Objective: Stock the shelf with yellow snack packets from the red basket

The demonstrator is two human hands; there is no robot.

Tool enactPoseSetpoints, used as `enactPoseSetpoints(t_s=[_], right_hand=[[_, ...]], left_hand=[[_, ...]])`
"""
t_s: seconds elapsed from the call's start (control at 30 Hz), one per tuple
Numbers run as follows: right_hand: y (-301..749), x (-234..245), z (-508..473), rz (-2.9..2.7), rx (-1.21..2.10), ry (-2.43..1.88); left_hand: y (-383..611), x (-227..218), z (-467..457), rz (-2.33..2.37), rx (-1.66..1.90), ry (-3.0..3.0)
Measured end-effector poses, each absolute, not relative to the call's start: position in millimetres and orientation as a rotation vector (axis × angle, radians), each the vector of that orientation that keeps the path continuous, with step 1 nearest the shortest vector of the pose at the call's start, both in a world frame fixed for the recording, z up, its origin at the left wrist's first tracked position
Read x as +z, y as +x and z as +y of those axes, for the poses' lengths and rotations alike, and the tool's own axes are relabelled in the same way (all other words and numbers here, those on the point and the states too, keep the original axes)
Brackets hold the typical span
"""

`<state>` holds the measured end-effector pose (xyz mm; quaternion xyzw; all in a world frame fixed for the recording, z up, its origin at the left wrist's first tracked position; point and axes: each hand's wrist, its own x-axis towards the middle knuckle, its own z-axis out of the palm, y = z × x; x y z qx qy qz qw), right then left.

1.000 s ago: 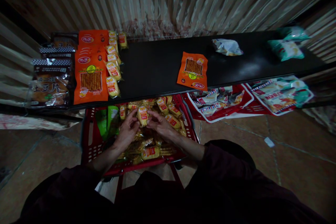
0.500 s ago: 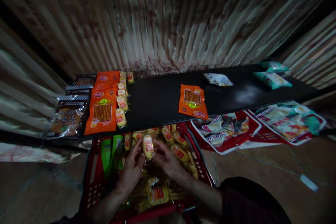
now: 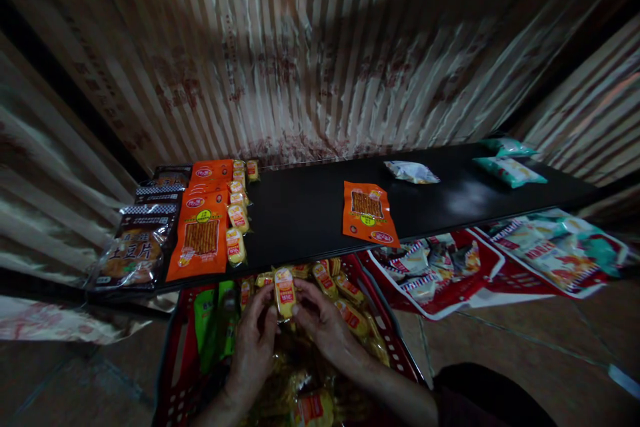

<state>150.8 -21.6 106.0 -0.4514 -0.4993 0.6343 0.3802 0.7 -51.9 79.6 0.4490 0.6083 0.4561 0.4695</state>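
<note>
Between my two hands, above a red basket (image 3: 400,337), a small yellow snack packet (image 3: 285,293) with a red label is held upright. My left hand (image 3: 257,333) grips its left side with thumb and fingers. On the other side my right hand (image 3: 323,320) pinches the same packet. Many similar yellow packets (image 3: 353,317) fill the basket below, and green packets (image 3: 205,327) stand at its left. On the black shelf (image 3: 300,213), a row of yellow packets (image 3: 237,245) runs back along the orange snack bags (image 3: 200,230).
Dark brown potato-slice bags (image 3: 137,240) lie at the shelf's left end. A lone orange bag (image 3: 369,213), a white packet (image 3: 413,172) and teal packets (image 3: 513,170) lie farther right. Large red-edged bags (image 3: 435,267) of packets sit below the shelf. Pleated curtain (image 3: 310,80) hangs behind.
The view has tilted up slightly, so the shelf and basket sit lower in the picture. Both hands still hold the same yellow packet, now a little more upright.
</note>
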Motion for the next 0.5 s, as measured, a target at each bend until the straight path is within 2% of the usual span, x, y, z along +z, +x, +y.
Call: enactPoseSetpoints(t_s=[0.27,0.5], right_hand=[[149,100,-11,-1.270,1.580,-1.152],[147,110,31,-1.280,1.522,-1.131]], left_hand=[[0,84,-41,1.537,1.057,1.204],[7,109,4,1.601,1.097,1.277]])
